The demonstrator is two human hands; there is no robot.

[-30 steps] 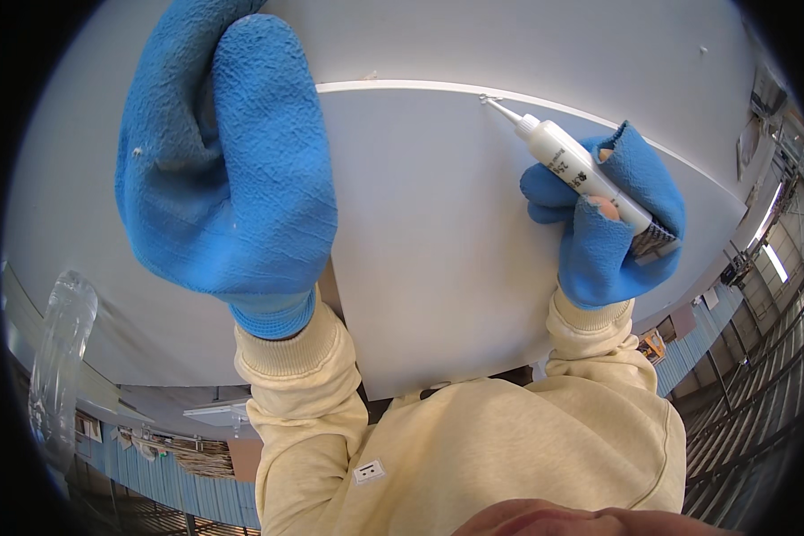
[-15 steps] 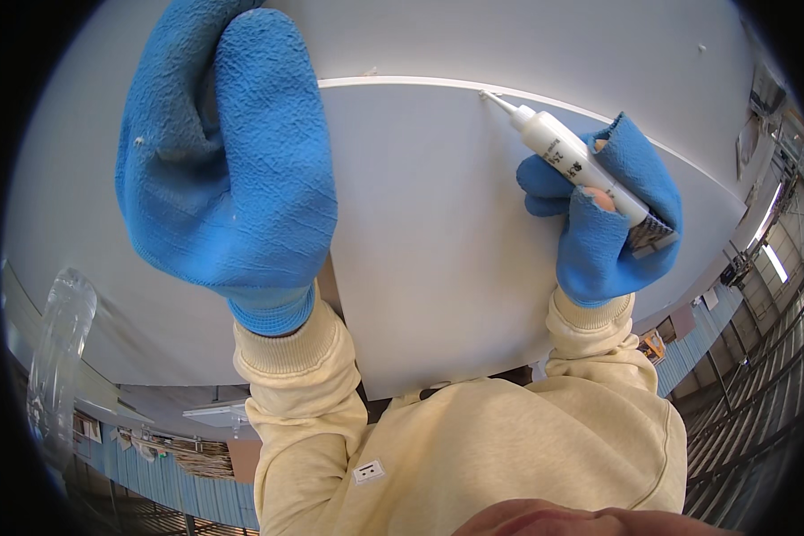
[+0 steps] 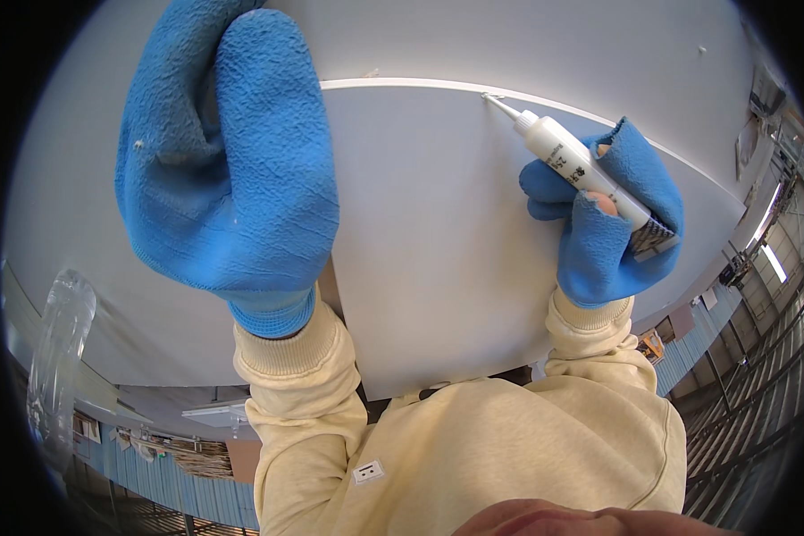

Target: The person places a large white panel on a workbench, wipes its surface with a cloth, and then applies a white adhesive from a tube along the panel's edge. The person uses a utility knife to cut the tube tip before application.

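Both my hands wear blue textured gloves over cream sleeves. My left hand (image 3: 228, 170) lies flat against a pale grey panel (image 3: 438, 241), fingers together, pressing on its left part. My right hand (image 3: 603, 219) grips a white squeeze tube (image 3: 581, 170) with a thin nozzle. One fingertip shows through a hole in the glove. The nozzle tip touches the white seam line (image 3: 402, 85) along the panel's far edge, where it meets a larger grey surface (image 3: 554, 45).
A clear plastic bottle (image 3: 54, 348) hangs at the lower left. Blue walls and roof beams of a large hall (image 3: 759, 295) curve along the right and bottom rim. My cream sweatshirt (image 3: 509, 447) fills the lower middle.
My right hand has slid the tube slightly to the left along the seam. My left hand has stayed pressed on the panel.
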